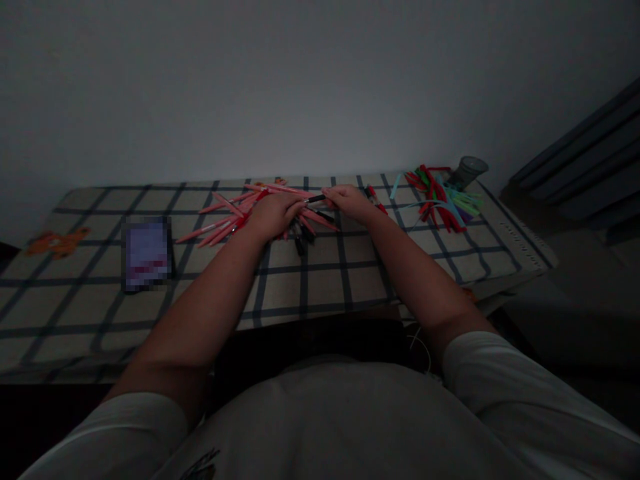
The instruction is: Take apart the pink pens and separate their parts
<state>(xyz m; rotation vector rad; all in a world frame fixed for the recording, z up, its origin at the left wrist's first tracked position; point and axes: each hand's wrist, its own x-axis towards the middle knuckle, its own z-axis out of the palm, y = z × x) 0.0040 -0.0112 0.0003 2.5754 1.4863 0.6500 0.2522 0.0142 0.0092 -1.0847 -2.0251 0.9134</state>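
Note:
Between my two hands a black pen [315,199] lies nearly level, its ends in my fingers. My left hand [275,215] pinches one end above a heap of pink pens [213,230]. The other end is in the closed fingers of my right hand [349,202]. Several black pens [299,243] stick out below my left hand, partly hidden by it. A few pens with red and black parts [376,200] lie just right of my right hand. The room is dim, so fine details of the pens do not show.
A checked tablecloth [325,287] covers the table, which meets a pale wall. At left lies a device with a blurred screen [147,255]. Colourful strips [440,207] and a clear cup [469,172] are at the far right. A dark curtain [585,153] hangs beyond.

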